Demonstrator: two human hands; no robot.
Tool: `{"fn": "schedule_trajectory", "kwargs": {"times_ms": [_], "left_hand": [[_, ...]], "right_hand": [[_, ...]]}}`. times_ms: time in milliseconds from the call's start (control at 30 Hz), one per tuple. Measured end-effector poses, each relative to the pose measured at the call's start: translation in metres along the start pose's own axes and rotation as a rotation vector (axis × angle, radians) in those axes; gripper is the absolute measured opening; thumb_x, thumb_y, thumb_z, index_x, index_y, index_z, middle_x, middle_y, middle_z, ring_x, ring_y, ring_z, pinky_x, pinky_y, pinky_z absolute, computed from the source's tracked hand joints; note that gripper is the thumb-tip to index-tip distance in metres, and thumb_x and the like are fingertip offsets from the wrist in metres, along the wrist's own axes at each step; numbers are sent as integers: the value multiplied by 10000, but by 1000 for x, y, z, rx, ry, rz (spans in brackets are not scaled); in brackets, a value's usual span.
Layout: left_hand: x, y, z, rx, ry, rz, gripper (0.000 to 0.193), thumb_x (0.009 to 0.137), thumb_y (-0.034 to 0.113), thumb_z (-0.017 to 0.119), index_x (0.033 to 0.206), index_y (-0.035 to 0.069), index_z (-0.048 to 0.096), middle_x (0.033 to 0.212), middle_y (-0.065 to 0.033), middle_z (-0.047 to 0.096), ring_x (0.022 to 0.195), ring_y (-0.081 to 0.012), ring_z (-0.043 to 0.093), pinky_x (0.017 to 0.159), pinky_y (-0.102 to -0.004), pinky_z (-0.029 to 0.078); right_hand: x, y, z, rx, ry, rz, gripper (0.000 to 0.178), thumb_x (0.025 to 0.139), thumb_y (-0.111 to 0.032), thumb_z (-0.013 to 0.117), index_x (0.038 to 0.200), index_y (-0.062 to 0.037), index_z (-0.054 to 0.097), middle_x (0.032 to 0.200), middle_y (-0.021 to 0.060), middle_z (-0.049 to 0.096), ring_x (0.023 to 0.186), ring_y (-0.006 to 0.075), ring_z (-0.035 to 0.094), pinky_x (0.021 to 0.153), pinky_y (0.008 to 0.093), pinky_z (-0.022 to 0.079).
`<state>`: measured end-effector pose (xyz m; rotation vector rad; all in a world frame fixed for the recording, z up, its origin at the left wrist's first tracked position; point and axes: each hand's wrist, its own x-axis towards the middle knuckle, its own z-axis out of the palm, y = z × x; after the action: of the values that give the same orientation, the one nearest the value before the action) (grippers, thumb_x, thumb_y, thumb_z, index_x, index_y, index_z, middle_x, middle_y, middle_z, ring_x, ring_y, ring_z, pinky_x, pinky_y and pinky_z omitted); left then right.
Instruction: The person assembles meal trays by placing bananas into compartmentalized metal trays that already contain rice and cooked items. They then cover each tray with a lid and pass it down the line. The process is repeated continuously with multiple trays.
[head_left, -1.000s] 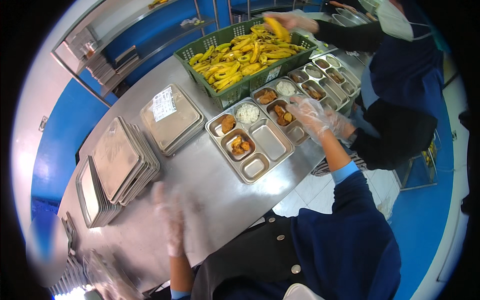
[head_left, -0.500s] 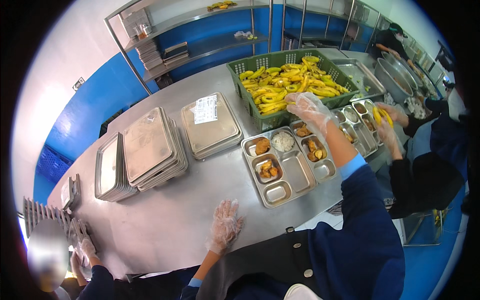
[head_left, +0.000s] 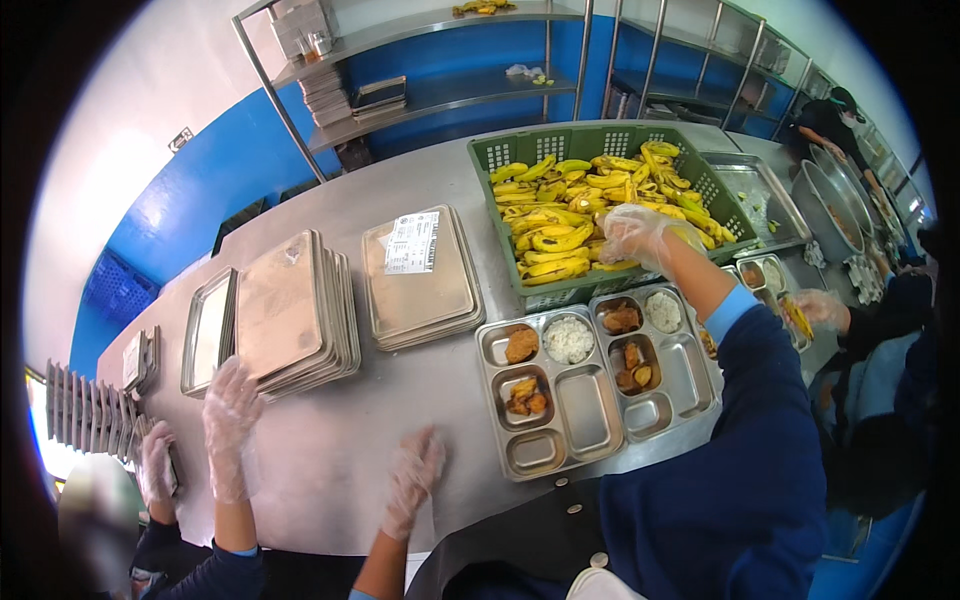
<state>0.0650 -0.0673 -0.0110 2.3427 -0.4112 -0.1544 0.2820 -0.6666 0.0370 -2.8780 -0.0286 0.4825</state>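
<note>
My right hand (head_left: pixel 648 240), in a clear plastic glove, is at the near side of a green crate (head_left: pixel 738 232) filled with yellow bananas (head_left: pixel 560 238). Its fingers curl down among the fruit, and what lies under the fingertips is hidden. On the steel table, my gloved left hand (head_left: pixel 415 478) rests loosely, holding nothing, a little blurred. To its right is a compartment tray (head_left: pixel 590 408) with rice, a fried piece and browned chunks in sauce. Beside that, a second tray (head_left: pixel 690 360) carries the same foods, partly behind my right arm.
Stacked steel lids or trays (head_left: pixel 290 310) and a labelled stack (head_left: pixel 425 290) stand at the left. Another person's gloved hand (head_left: pixel 232 400) reaches towards them. At the right, a co-worker's hand (head_left: pixel 822 312) is near a banana. Metal bowls (head_left: pixel 828 205) and a flat pan (head_left: pixel 765 200) stand beyond.
The view has shifted. My right hand's fingers have curled lower into the bananas. My left hand has slid nearer the table's edge. The person at left has brought a hand to the tray stacks.
</note>
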Motion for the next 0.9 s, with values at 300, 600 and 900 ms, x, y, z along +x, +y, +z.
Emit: {"fn": "schedule_trajectory", "kwargs": {"times_ms": [300,600,900], "left_hand": [[401,156,28,546,174,814,283,1040,266,612,1222,68,701,1201,-180,736,1106,-373,706,933,-457,565],[599,141,154,1336,-548,511,316,1043,325,599,1217,130,775,1242,-87,745,1215,-289,680,992,-419,548],[565,193,146,938,-446,-65,551,1022,499,612,1432,137,678,1522,-95,619,1396,-331,596,1098,-521,512]], "right_hand": [[-74,-78,-46,-164,73,-141,645,973,-598,603,1336,-66,637,1368,213,669,1301,384,615,1112,476,462],[-54,-49,-3,42,253,-215,569,992,-584,595,1178,-50,661,1207,218,722,1170,394,677,1011,514,514],[-51,-45,14,113,450,-289,530,982,-575,606,1121,-70,685,1145,184,725,1100,385,681,980,505,520]]}}
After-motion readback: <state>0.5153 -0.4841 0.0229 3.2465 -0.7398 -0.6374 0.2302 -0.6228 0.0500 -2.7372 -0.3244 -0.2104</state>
